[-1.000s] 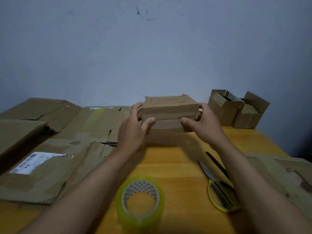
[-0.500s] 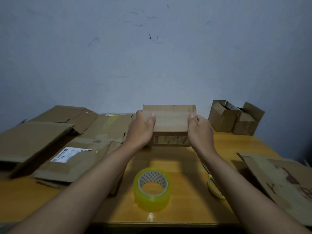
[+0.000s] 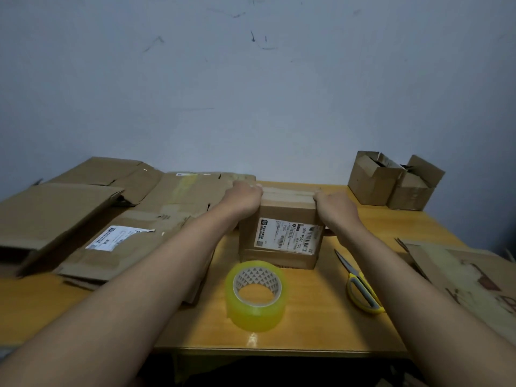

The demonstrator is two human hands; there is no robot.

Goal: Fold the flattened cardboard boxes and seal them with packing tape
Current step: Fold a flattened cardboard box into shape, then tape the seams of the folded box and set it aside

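A small brown cardboard box point(image 3: 282, 219) stands on the wooden table point(image 3: 321, 325), its near face bearing a white shipping label point(image 3: 287, 237). My left hand point(image 3: 244, 198) grips the box's top left edge, fingers curled over the top. My right hand point(image 3: 336, 209) grips the top right edge, thumb down the right side. A roll of clear yellowish packing tape point(image 3: 257, 296) lies flat in front of the box. Flattened cardboard boxes point(image 3: 92, 219) are piled on the left of the table.
Yellow-handled scissors point(image 3: 358, 283) lie right of the tape. Two small open-topped boxes point(image 3: 391, 181) stand at the back right by the wall. Another flattened cardboard sheet point(image 3: 463, 277) overhangs the table's right side. The table's front edge is close to me.
The box has been turned and set down nearer me, so the labelled face now faces me. Both hands stayed on its top edges. My view has pulled back.
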